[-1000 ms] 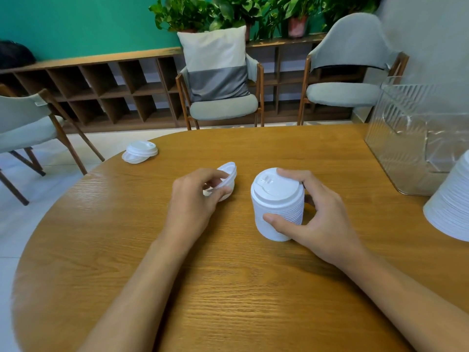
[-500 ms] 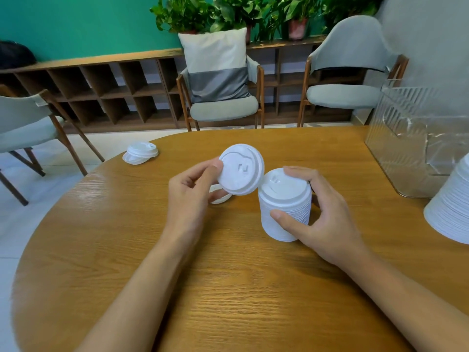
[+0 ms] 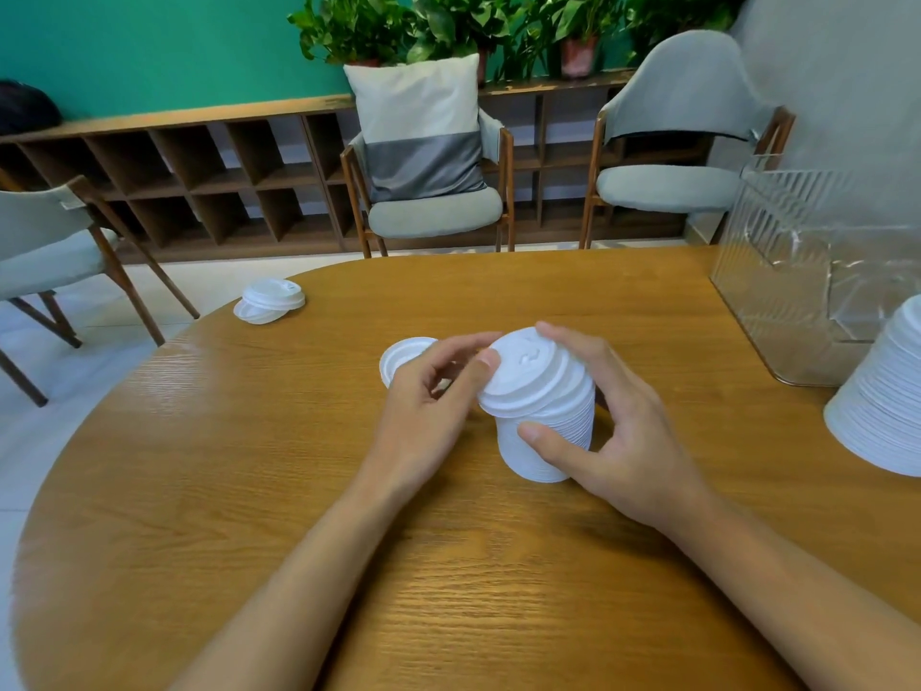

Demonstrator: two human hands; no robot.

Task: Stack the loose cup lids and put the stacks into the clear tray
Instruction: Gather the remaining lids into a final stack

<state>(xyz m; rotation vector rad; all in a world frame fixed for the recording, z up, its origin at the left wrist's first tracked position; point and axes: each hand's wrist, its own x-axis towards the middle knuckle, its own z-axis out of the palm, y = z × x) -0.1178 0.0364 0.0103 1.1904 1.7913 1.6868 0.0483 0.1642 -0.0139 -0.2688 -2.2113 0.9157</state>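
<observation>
Right hand (image 3: pixel 628 441): curled round the tall stack of white plastic cup lids (image 3: pixel 565 416), with the thumb on the near side and the fingers over the far side. The stack stands on the round wooden table (image 3: pixel 498 566).
Left hand (image 3: pixel 423 401): thumb and forefinger pinch the left rim of the top white lid (image 3: pixel 528 371), which lies tilted on the stack and is not seated.
Other lids: one loose white lid (image 3: pixel 401 354) lies just behind the left hand. A pair of overlapped white lids (image 3: pixel 269 301) sits near the table's far left edge. A second tall white lid stack (image 3: pixel 887 416) stands at the right, just beside the ribbed clear plastic tray (image 3: pixel 797 291). No lids can be made out inside the tray.
Risk, crooked seat: pressing the top white lid down while it is tilted would likely wedge it askew, so later lids would lean.
Risk, topple: the stack is tall and light. A sideways push from the left thumb, or a loosened right grip, could tip it and scatter lids.
Risk, crushing: thin plastic may buckle if the right hand squeezes hard to steady it.
Risk, edge loss: the overlapped pair lies close to the rim, and a careless reach could knock it to the floor.
Risk, transfer: a leaning stack could come apart when it is carried to the tray.
</observation>
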